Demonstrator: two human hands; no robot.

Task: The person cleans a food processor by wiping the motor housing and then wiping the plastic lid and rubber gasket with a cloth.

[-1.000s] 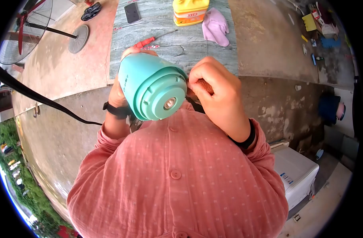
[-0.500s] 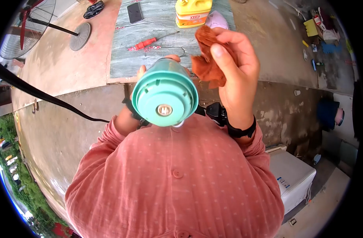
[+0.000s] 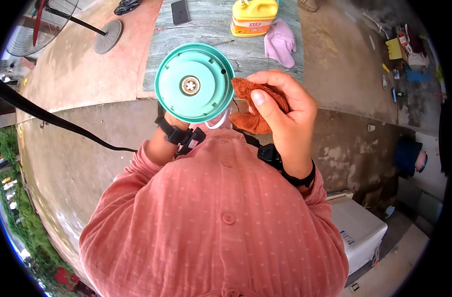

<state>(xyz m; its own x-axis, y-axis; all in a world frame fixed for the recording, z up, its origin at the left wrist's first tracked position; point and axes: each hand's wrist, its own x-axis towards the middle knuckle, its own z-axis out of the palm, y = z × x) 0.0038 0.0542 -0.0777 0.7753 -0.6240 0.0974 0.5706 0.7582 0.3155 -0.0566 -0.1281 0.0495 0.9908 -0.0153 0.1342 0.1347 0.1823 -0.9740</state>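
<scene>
A teal round appliance base (image 3: 201, 94) faces the camera, with a metal star-shaped coupling at its middle and a white loop at its lower right. Behind and below it, a little of my left hand (image 3: 175, 120) shows above the wristband; its fingers are hidden by the base. My right hand (image 3: 288, 109) pinches a rust-brown cloth (image 3: 255, 111) between thumb and fingers, right beside the base's right rim.
On the grey wood-patterned table (image 3: 206, 32) are a phone (image 3: 180, 12), a yellow jug (image 3: 254, 18) and a lilac cloth (image 3: 280, 43). A fan (image 3: 108, 37) stands at the left, a white cabinet (image 3: 357, 230) at the lower right.
The teal base has turned to face the camera and moved up. My right hand first came away from its side with the brown cloth, rose, then lowered to its right rim.
</scene>
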